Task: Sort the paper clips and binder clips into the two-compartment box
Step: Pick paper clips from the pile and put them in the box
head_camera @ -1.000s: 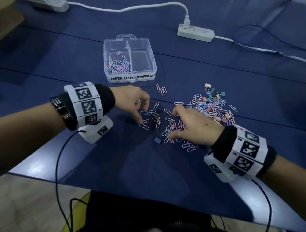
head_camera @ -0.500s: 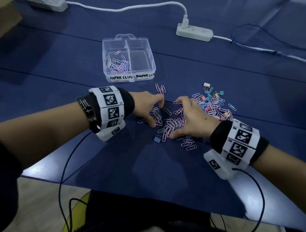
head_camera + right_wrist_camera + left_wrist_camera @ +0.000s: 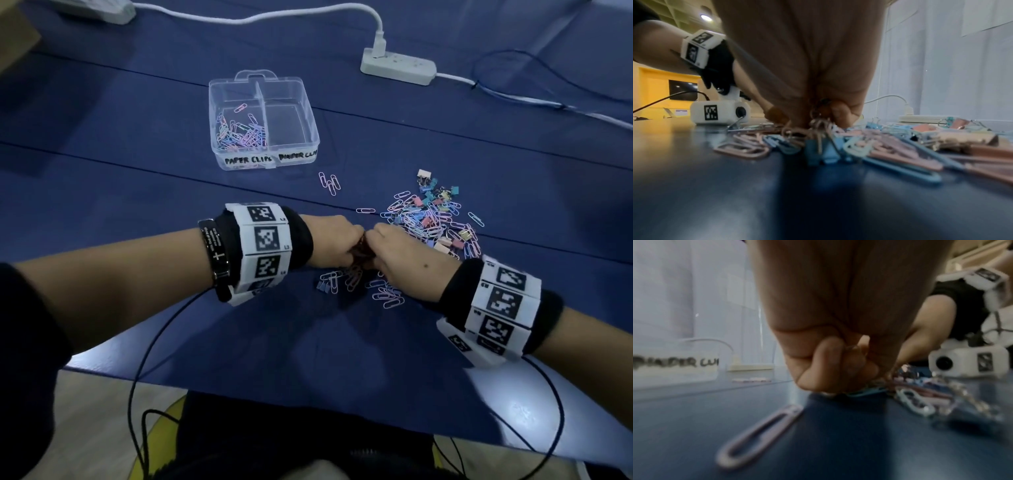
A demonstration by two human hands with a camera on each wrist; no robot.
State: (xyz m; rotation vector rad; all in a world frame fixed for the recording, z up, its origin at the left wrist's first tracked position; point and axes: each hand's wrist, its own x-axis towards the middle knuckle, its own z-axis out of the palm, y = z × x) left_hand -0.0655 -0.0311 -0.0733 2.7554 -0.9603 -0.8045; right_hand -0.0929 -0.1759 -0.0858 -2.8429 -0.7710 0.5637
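Both hands meet knuckle to knuckle over the near heap of paper clips [image 3: 356, 274] on the blue table [image 3: 137, 192]. Left hand [image 3: 330, 245] has its fingers curled under, thumb tucked against them, bunched on clips that show beneath its fingertips in the left wrist view. Right hand [image 3: 404, 260] is curled the same way, its fingertips pressed down into the same bundle; in the right wrist view wire loops stick out between its fingers [image 3: 840, 113]. How many clips either hand actually grips I cannot tell.

Loose paper clips spill out below the hands, with a small blue binder clip [image 3: 322, 287] at their left edge. To the right lies a bigger mixed pile [image 3: 431, 219] of paper clips and pastel binder clips. Three or so pink clips [image 3: 330, 184] lie apart, between the hands and the box.

Farther back stands the clear box [image 3: 315, 137], lid off. Its left compartment, labelled PAPER CLIPS, holds a layer of paper clips [image 3: 239, 132]. Beyond it sits a white power strip [image 3: 399, 66] with a plug in it.
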